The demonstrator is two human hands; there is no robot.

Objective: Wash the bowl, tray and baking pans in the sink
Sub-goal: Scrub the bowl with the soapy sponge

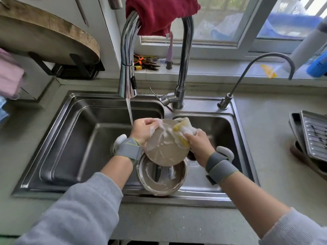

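Steel sink (70, 121), left hand (143, 129) grip clamped on soapy pan (166, 147), right hand (200, 144) grip clamped on cloth (184, 129), trays (313, 135) well apart

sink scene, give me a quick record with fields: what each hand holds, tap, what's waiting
left hand: grips the rim of a soapy round pan, tilted over the sink
right hand: presses a yellow and white cloth on the pan's bottom
tap: faucet running, stream falling by the left hand
below: second round pan on the sink's front edge, sudsy
waiting: ridged tray on stacked pans, right counter
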